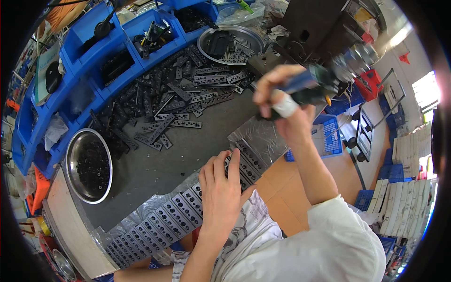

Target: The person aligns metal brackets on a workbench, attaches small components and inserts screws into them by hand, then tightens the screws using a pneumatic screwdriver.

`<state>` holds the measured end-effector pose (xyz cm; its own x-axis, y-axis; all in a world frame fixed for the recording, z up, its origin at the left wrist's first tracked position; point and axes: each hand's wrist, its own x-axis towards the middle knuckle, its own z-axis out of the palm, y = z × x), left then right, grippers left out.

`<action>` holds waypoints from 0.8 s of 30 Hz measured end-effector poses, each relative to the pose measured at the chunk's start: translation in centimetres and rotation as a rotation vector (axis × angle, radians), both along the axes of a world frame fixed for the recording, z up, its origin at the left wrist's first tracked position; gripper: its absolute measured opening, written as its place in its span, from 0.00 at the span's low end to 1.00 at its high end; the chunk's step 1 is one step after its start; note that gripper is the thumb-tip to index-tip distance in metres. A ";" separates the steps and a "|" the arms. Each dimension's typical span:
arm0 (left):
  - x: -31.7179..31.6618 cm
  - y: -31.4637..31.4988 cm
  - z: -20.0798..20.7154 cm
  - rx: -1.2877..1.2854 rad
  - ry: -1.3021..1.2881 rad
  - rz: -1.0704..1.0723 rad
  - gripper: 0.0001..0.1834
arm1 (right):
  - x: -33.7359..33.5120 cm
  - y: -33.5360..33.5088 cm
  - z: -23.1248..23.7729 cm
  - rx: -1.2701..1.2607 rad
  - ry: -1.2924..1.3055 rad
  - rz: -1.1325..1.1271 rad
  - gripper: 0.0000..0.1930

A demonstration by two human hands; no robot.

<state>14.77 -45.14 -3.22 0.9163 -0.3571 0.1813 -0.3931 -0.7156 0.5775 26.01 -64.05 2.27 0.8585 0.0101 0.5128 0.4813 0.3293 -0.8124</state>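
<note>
My left hand (220, 188) lies with fingers stretched out over a long row of dark metal bars (167, 222) with holes and round black inserts. The bars sit side by side on clear plastic film along the near edge of the workbench. Some of them show beyond my fingertips, and the palm covers others. Raised at the right, my right hand (286, 105) is wrapped round a blue-and-black handheld power tool (304, 81). White tape circles one digit of that hand. Motion blurs the tool, so its working tip cannot be made out.
Loose dark perforated bars (188, 96) are heaped mid-bench. A steel bowl (111, 164) holds small black parts; a steel tray (202, 44) holds metal pieces. Blue bins (96, 70) line the back left. A dark machine (305, 28) stands far right, above a blue crate (332, 136).
</note>
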 end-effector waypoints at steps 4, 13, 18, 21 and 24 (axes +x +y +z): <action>-0.1 -0.1 0.8 -0.013 0.010 -0.005 0.48 | -3.6 -2.4 -1.5 -0.030 0.067 -0.048 0.19; -1.7 -0.1 -0.3 0.251 -0.198 -0.419 0.31 | -3.4 -1.3 -4.1 -0.284 0.129 0.028 0.19; -1.8 -0.1 -0.8 0.260 -0.169 -0.410 0.30 | -3.6 0.5 -2.6 -0.131 0.161 0.021 0.17; -1.6 0.1 -1.1 0.355 -0.189 -0.456 0.36 | -3.3 1.9 -2.4 -0.010 0.127 0.107 0.19; -1.6 0.2 -0.8 0.376 -0.163 -0.446 0.36 | -3.2 2.5 -2.7 -0.027 0.107 0.131 0.21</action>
